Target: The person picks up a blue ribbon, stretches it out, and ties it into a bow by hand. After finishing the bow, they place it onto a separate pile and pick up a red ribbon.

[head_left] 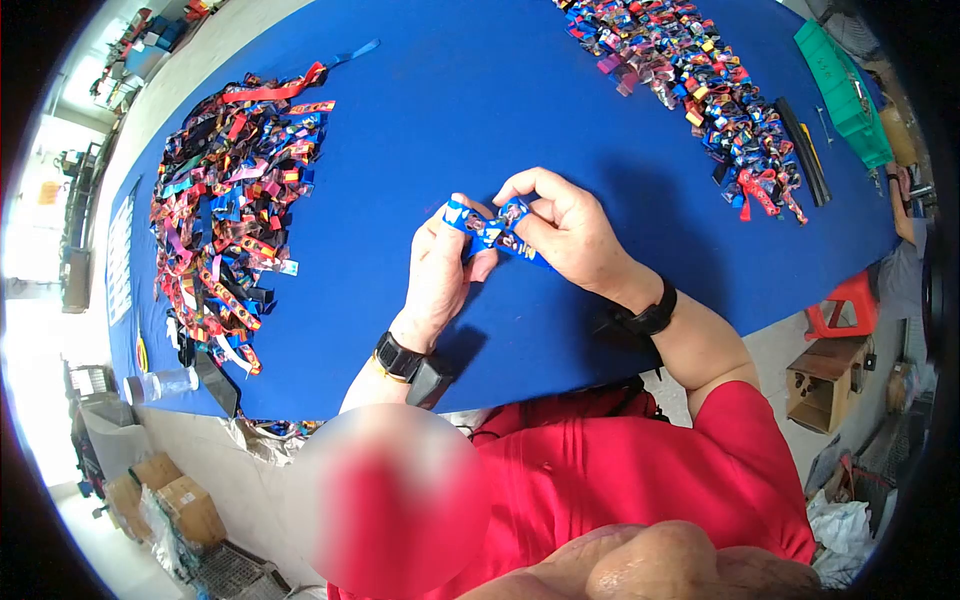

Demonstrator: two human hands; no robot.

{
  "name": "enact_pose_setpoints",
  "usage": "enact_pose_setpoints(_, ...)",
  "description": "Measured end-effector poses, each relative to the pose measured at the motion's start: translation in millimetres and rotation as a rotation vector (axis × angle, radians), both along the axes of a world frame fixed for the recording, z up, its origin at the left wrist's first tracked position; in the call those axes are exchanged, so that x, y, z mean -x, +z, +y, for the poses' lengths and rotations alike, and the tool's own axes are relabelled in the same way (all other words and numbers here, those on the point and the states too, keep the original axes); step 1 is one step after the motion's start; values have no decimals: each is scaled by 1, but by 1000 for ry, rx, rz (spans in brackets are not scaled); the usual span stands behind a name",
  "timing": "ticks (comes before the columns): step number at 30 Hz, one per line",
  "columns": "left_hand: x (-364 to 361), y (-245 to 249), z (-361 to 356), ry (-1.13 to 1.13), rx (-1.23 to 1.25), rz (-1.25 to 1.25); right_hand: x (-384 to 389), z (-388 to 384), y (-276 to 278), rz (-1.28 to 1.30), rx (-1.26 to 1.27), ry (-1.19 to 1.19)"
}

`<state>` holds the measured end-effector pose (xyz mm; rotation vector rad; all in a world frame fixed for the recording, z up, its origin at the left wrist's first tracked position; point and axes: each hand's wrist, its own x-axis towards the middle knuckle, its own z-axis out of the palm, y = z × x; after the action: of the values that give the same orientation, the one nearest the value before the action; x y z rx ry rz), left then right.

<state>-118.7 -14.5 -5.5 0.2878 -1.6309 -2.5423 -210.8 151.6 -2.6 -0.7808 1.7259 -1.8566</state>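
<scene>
A blue printed ribbon strap is stretched and folded between my two hands over the table. My left hand pinches its left end between thumb and fingers. With thumb and forefinger closed, my right hand grips its other end, and a short tail shows below the right fingers. Away to the left lies a wide pile of loose printed ribbon straps, mostly red, black and blue. At the upper right, a long bunch of looped ribbon straps runs diagonally.
A blue table spreads under everything. Near its right edge are dark strips and a green bin. A clear jar lies at the lower left beside a dark flat object. A red stool stands beyond the right edge.
</scene>
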Motion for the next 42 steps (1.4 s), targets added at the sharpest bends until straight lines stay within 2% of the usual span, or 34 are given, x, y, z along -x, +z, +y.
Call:
enact_pose_setpoints(5, 1, 2, 2, 39, -25, -33, -3, -2, 5, 34, 21, -21)
enact_pose_setpoints(8, 2, 2, 2, 47, -33, -54, -1, -3, 4, 372, 33, -99)
enact_pose_setpoints(11, 0, 6, 2, -8, -89, -43, -2, 2, 9, 213, 17, -9)
enact_pose_setpoints(17, -4, 7, 4, -41, -134, 0, -7, -1, 10, 181, 90, -32)
enact_pose_setpoints(20, -2, 5, 4, -8, -42, -36, -7, -2, 9, 48, 139, -16)
enact_pose_setpoints(23, -1, 6, 5, -7, -53, -22, -4, 1, 10, -124, 100, 32)
enact_pose_setpoints(26, -1, 10, 5, 25, -56, -28, -6, -2, 5, -179, 153, 9)
enact_pose_setpoints(32, -1, 9, 5, 34, -50, 7, -4, 2, 10, -212, 46, 35)
enact_pose_setpoints(35, -3, 6, 1, -19, -46, 103, -6, 1, 16, -333, 45, 24)
enact_pose_setpoints(38, -5, 5, 1, -37, 128, 181, -5, 3, 15, -313, 8, 65)
enact_pose_setpoints(42, -6, 5, -3, -66, 155, 220, -4, 3, 12, -341, 33, 94)
